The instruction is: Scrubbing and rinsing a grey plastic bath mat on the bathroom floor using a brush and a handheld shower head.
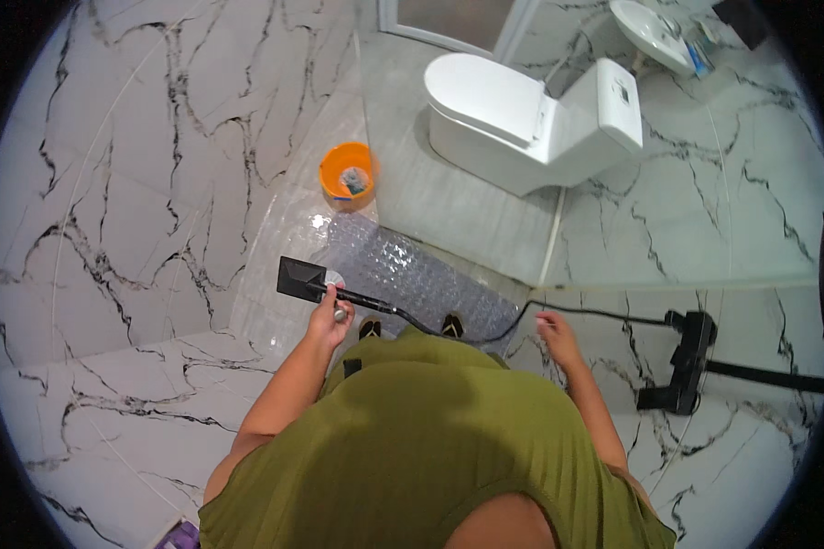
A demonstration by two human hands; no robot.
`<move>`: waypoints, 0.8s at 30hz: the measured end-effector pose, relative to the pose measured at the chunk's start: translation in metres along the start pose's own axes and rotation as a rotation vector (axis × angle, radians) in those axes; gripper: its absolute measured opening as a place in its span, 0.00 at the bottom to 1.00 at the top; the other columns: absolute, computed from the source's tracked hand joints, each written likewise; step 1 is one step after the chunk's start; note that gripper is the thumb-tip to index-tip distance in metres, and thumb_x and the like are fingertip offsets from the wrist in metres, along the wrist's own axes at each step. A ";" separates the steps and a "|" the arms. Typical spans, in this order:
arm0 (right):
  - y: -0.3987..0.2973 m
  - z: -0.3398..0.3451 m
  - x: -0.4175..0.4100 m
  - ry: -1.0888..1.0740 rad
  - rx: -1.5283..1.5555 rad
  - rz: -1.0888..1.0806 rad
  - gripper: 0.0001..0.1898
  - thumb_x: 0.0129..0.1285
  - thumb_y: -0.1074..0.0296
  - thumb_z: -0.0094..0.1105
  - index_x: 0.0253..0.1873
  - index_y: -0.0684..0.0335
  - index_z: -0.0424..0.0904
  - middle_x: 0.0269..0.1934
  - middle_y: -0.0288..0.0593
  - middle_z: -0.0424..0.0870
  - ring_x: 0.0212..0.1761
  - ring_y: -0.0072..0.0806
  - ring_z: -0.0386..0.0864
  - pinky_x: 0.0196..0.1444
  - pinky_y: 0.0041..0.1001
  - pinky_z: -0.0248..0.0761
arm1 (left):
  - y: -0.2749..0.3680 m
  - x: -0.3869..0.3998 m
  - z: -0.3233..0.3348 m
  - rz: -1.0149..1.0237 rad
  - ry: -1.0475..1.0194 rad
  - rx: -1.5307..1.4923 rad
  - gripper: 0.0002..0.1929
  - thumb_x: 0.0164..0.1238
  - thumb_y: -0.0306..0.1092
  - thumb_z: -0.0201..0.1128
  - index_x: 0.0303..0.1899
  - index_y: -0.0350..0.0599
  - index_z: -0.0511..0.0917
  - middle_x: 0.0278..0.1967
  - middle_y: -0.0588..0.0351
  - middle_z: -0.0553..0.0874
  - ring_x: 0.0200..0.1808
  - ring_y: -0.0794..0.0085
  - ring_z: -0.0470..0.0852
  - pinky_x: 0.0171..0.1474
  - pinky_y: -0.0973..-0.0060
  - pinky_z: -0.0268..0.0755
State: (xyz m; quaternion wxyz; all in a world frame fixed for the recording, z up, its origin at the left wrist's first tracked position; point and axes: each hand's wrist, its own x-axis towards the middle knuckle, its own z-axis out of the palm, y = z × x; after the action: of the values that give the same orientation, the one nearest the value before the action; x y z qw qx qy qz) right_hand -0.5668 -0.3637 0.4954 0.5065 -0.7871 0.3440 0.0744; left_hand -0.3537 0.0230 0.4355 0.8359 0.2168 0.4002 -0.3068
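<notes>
My left hand (328,321) is closed around the handle of a black hand shower (301,280), whose flat rectangular head points left. A round white piece (334,278) and a small silvery knob (340,315) show beside the fingers; I cannot tell what they belong to. From the handle, a black shower hose (481,341) crosses in front of my waist and rises to a black wall-mounted shower mixer (690,364) on the right. My right hand (558,336) hangs just below the hose, fingers loosely curled, with nothing clearly held.
A wet grey textured mat (419,274) lies before my feet in black flip-flops. An orange bucket (347,177) with something inside stands by the edge of a glass partition (467,226). Beyond are a white toilet (484,96) and a washbasin (649,34). Marble-patterned walls surround me.
</notes>
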 end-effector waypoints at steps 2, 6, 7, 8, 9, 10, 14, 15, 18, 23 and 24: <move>0.022 -0.030 -0.040 0.162 0.091 0.128 0.16 0.58 0.59 0.52 0.45 0.65 0.73 0.36 0.42 0.75 0.39 0.27 0.72 0.39 0.26 0.67 | 0.000 0.014 0.001 0.016 -0.038 0.095 0.09 0.61 0.38 0.55 0.37 0.43 0.72 0.22 0.63 0.69 0.21 0.81 0.67 0.25 0.84 0.65; 0.058 -0.055 -0.107 0.588 0.644 0.469 0.19 0.57 0.59 0.52 0.51 0.62 0.67 0.42 0.41 0.71 0.41 0.28 0.71 0.38 0.27 0.68 | 0.013 0.058 -0.027 0.043 -0.085 0.205 0.04 0.60 0.31 0.56 0.36 0.46 0.74 0.24 0.63 0.72 0.20 0.80 0.67 0.24 0.82 0.64; 0.059 -0.053 -0.112 0.655 0.799 0.504 0.21 0.57 0.59 0.52 0.54 0.59 0.65 0.45 0.40 0.70 0.42 0.29 0.70 0.41 0.29 0.67 | 0.038 0.097 -0.077 0.194 -0.241 0.456 0.03 0.61 0.31 0.55 0.35 0.46 0.73 0.22 0.63 0.71 0.19 0.80 0.66 0.21 0.83 0.63; 0.077 -0.051 -0.122 0.792 0.874 0.449 0.22 0.57 0.60 0.52 0.55 0.60 0.63 0.47 0.41 0.68 0.44 0.30 0.69 0.41 0.29 0.67 | 0.027 0.078 -0.033 0.032 -0.075 0.188 0.03 0.62 0.32 0.54 0.35 0.46 0.73 0.21 0.63 0.71 0.19 0.80 0.67 0.21 0.83 0.64; 0.085 -0.051 -0.130 0.882 0.934 0.384 0.24 0.56 0.60 0.52 0.57 0.61 0.60 0.48 0.42 0.67 0.47 0.31 0.68 0.42 0.30 0.67 | 0.027 0.073 -0.022 0.049 0.048 0.182 0.05 0.63 0.34 0.53 0.35 0.45 0.73 0.22 0.62 0.71 0.20 0.80 0.68 0.22 0.84 0.67; 0.066 -0.048 -0.131 1.037 0.937 0.316 0.23 0.56 0.61 0.53 0.55 0.62 0.62 0.47 0.42 0.67 0.47 0.32 0.67 0.42 0.31 0.67 | 0.030 0.070 -0.022 0.042 -0.034 0.181 0.08 0.63 0.36 0.52 0.36 0.43 0.72 0.24 0.61 0.72 0.21 0.80 0.70 0.24 0.85 0.70; 0.025 -0.062 -0.147 1.362 0.885 0.048 0.18 0.56 0.62 0.54 0.49 0.61 0.65 0.45 0.41 0.68 0.47 0.30 0.67 0.42 0.30 0.67 | 0.032 0.080 -0.019 -0.022 -0.099 0.247 0.09 0.63 0.38 0.52 0.38 0.44 0.72 0.26 0.61 0.72 0.21 0.80 0.70 0.24 0.84 0.68; 0.023 -0.067 -0.149 1.297 0.856 -0.020 0.20 0.56 0.61 0.55 0.50 0.64 0.63 0.44 0.42 0.69 0.45 0.29 0.69 0.41 0.28 0.68 | 0.032 0.081 -0.020 -0.015 -0.084 0.267 0.08 0.63 0.37 0.53 0.38 0.45 0.72 0.24 0.62 0.72 0.21 0.81 0.70 0.24 0.84 0.67; 0.022 -0.082 -0.150 1.221 0.760 -0.065 0.17 0.58 0.59 0.53 0.45 0.66 0.66 0.36 0.41 0.74 0.39 0.28 0.75 0.40 0.27 0.70 | 0.027 0.084 -0.019 -0.034 -0.022 0.256 0.03 0.59 0.34 0.58 0.29 0.55 0.72 0.14 0.68 0.67 0.14 0.81 0.64 0.20 0.82 0.64; 0.008 -0.085 -0.149 1.299 0.657 -0.084 0.15 0.63 0.61 0.46 0.43 0.70 0.67 0.38 0.45 0.74 0.39 0.33 0.77 0.41 0.24 0.72 | 0.009 0.057 0.003 -0.012 -0.051 0.339 0.07 0.64 0.36 0.52 0.37 0.44 0.71 0.25 0.61 0.68 0.22 0.80 0.67 0.26 0.82 0.66; 0.007 -0.085 -0.151 1.311 0.652 -0.097 0.15 0.64 0.62 0.45 0.43 0.71 0.67 0.39 0.46 0.74 0.39 0.34 0.77 0.42 0.24 0.72 | 0.010 0.055 0.001 -0.015 -0.066 0.363 0.09 0.64 0.38 0.51 0.37 0.44 0.71 0.25 0.62 0.67 0.22 0.80 0.67 0.26 0.83 0.67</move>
State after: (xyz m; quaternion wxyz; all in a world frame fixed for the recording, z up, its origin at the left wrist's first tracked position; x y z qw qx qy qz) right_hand -0.7045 -0.3671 0.6004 0.4080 -0.4936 0.5459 -0.5403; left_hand -0.3192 0.0110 0.3925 0.7934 0.3509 0.3123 -0.3873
